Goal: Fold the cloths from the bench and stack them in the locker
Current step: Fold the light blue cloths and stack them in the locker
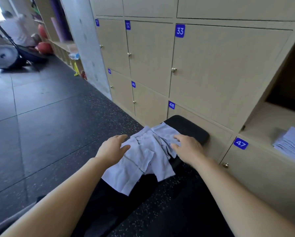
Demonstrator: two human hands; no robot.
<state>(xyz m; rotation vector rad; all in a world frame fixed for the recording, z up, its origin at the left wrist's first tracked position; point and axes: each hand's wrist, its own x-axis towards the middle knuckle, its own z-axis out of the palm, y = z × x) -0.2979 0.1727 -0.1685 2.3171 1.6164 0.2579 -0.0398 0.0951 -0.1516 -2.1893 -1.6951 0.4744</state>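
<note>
The loose cloths (143, 156) lie in one crumpled heap on the black bench (189, 129), directly in front of the person. The heap is longer than it is wide. Its long axis runs from about 1 o'clock, where the far end points to the closed locker doors, to about 7 o'clock, where the near end hangs over the edge of the bench.

The left hand (113, 147) is at 9 o'clock of the heap, at its left border. Its fingers are loose and a little apart, and they grip nothing that I can see. The right hand (187, 146) is at 2 o'clock of the heap, with the fingers spread and lying flat on the top cloth. I cannot tell if any fingertip already pinches the fabric.

Both hands are equally near, one on each long side, so I judge the coming move is to separate one cloth and draw it flat across the bench.

The open locker (263, 120) is at 3 o'clock, on the side of the right hand, with a folded stack (292, 142) inside.
</note>
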